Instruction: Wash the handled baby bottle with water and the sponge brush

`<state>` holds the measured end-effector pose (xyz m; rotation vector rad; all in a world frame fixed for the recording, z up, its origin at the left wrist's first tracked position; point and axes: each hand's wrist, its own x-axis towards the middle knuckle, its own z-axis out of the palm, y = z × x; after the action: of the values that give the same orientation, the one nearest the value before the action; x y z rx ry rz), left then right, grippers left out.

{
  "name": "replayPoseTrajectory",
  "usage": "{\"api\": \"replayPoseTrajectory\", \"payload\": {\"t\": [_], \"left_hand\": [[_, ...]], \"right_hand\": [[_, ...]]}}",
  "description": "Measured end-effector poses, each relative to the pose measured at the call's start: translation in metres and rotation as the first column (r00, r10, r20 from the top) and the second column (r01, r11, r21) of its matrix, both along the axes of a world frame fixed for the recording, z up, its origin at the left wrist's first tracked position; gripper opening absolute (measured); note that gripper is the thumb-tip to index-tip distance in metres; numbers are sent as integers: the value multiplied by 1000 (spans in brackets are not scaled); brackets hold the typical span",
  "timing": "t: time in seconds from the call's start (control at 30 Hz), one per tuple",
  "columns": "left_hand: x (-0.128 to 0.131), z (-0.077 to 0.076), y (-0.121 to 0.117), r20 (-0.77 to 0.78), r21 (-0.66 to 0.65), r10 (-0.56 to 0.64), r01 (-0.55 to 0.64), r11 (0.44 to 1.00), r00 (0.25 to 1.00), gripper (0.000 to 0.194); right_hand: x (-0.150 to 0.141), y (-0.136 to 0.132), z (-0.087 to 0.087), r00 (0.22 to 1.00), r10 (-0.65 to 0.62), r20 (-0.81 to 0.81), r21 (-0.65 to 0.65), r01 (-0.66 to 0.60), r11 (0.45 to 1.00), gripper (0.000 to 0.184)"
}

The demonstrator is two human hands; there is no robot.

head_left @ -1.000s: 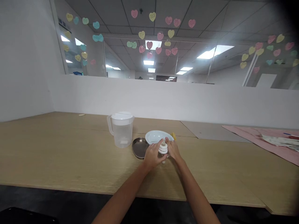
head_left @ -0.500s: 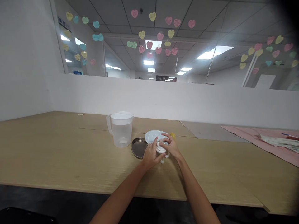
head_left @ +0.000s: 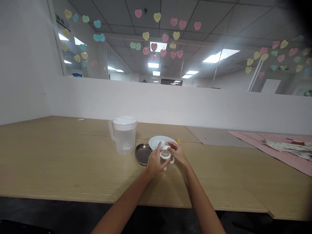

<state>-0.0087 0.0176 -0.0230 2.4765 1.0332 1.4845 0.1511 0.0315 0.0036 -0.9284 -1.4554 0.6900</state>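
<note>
The cap [head_left: 166,148] in the right grip [head_left: 179,153] has risen above the bottle [head_left: 165,156] the left grip [head_left: 154,163] clasps

A lidded translucent pitcher [head_left: 125,139] is noted to the left of the grip; a round metal dish [head_left: 142,154] is sited between the two. A white dish [head_left: 154,140] is seen just beyond the grip. A pink cloth [head_left: 255,139] is laid well to its right. Heart-shaped notes [head_left: 157,17] are affixed to glass [head_left: 212,35] high above and beyond.

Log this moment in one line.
left hand: holding bottle | right hand: holding white top over bottle | nearby: metal tray, pitcher, dish
</note>
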Motion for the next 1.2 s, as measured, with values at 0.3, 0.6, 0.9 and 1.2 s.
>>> {"api": "replayPoseTrajectory", "payload": {"t": [0.3,0.6,0.9,1.2], "left_hand": [[1,-1,1,4,6,-22,21,1000,1000,79],[1,-1,1,-9,2,-13,13,1000,1000,76],[2,1,0,-7,2,-29,29,1000,1000,75],[3,1,-2,1,18,4,-4,1000,1000,74]], "right_hand": [[3,-2,3,986,27,-167,-108,-45,993,42],[0,-12,7,942,222,-251,-145,-264,954,51],[-6,-14,8,935,174,-309,-118,-219,968,49],[-1,-15,12,808,196,-555,43,-207,977,43]]}}
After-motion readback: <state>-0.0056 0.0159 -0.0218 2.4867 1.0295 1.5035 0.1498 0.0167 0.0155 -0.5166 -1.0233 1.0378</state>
